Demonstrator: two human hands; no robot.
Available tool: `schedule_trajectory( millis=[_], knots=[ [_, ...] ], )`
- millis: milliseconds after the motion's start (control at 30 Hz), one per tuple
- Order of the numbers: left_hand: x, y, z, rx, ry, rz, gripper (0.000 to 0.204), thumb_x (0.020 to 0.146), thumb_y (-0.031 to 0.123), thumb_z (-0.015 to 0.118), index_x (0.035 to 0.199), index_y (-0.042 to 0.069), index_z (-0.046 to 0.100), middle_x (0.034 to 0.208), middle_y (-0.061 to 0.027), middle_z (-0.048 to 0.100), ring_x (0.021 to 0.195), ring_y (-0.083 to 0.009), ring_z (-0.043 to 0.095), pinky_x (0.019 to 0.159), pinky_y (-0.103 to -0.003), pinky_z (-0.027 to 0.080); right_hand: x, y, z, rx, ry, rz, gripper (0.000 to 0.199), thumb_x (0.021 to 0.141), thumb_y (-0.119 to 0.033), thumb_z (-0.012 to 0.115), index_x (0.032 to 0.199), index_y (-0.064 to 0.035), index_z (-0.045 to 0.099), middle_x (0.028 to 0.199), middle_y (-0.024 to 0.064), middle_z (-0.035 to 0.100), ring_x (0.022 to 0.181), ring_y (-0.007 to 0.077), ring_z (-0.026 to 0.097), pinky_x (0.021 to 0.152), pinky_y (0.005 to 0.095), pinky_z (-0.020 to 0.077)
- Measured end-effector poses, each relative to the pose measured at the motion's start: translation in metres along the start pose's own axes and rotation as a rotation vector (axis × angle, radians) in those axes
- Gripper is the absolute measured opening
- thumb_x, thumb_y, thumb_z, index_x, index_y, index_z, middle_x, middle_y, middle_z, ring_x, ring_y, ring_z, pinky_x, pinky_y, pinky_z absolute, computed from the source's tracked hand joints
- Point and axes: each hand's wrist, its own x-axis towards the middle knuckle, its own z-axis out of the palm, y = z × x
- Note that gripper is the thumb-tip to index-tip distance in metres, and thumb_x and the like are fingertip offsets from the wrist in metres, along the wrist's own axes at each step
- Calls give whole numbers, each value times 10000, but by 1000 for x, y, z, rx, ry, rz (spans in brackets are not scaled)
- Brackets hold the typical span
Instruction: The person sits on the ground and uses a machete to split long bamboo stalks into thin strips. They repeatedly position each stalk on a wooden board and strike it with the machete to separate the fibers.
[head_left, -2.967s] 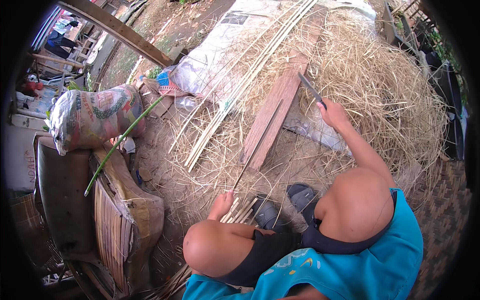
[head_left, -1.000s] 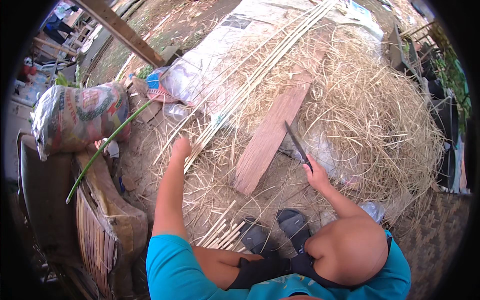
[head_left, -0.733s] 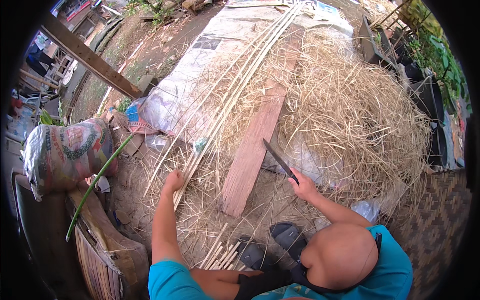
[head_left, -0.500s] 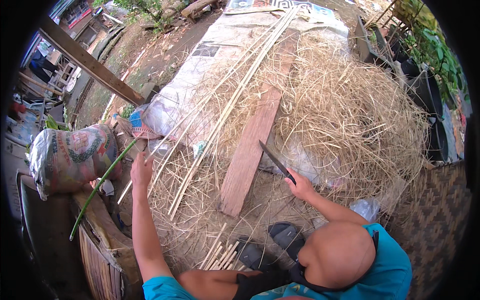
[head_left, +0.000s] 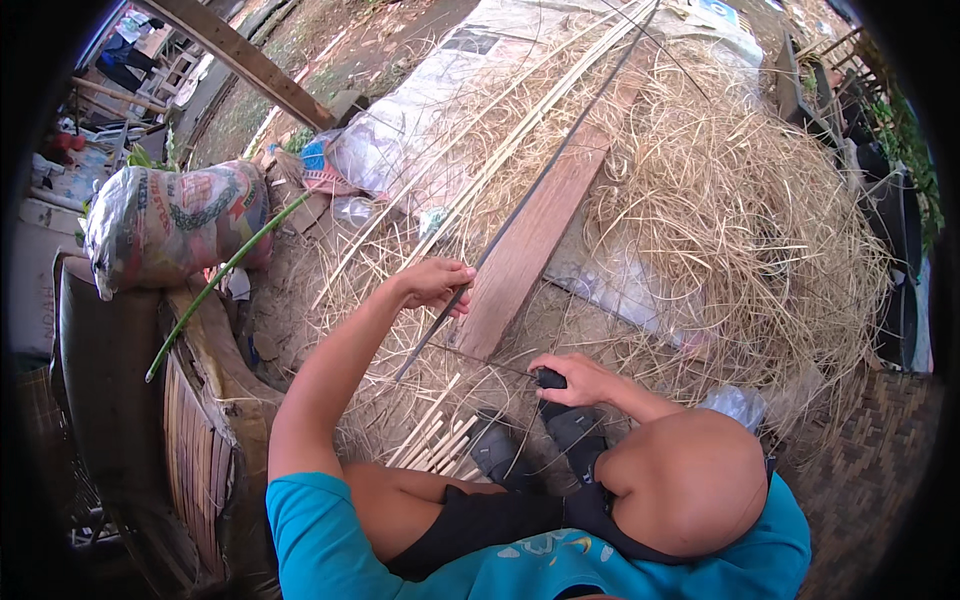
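Note:
My left hand [head_left: 437, 285] is closed around a long, thin dark strip [head_left: 548, 172], probably split bamboo. The strip runs from below the hand up to the far end of the ground sheet, slanting above a reddish-brown wooden plank [head_left: 540, 235]. My right hand [head_left: 580, 380] grips the black handle of a knife [head_left: 550, 378] close to my feet. Its blade points left, past the plank's near end and just under my left hand. Whether the blade touches the strip I cannot tell. Several pale strips [head_left: 530, 125] lie left of the plank.
A big heap of straw-like shavings [head_left: 740, 210] covers the right side. Short pale sticks [head_left: 435, 445] lie by my sandals [head_left: 500, 450]. On the left are a stuffed sack [head_left: 180, 220], a green stalk [head_left: 230, 265] and a wooden post [head_left: 245, 60].
My left hand has come rightward from beside the pale strips and now holds the dark strip. The knife has dropped nearer my feet, its blade turned to the left. The view has shifted.

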Motion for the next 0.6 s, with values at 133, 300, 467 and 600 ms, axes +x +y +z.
schedule_trajectory(
  millis=[133,300,467,600],
  knots=[
    [78,25,15,1209,0,113,421,983,393,614,1037,-5,739,1022,-161,750,953,-284,729,813,-420,578,-7,13,38,859,-275,399,242,1020,-164,591,1215,-25,555,959,78,639,803,139,665,660,298,563],
    [154,105,106,726,644,472,461,1016,396,501,1054,-6,722,1091,-258,709,1047,-436,670,911,-511,523,-11,12,50,1085,-152,527,246,1030,-166,589,1221,-22,536,948,70,631,773,153,645,655,311,557],
    [203,111,140,364,827,381,284,979,251,583,1060,24,735,1106,-229,718,1079,-410,671,921,-490,534,7,-6,-4,659,-112,515,214,1031,-190,567,1123,3,554,891,74,644,725,157,634,618,309,550],
    [212,109,134,372,893,510,259,971,239,587,1018,19,715,1036,-236,717,1013,-444,671,896,-514,520,50,0,-86,210,272,618,351,1016,-248,556,1216,40,544,866,102,658,702,156,641,573,316,547]
  ],
)
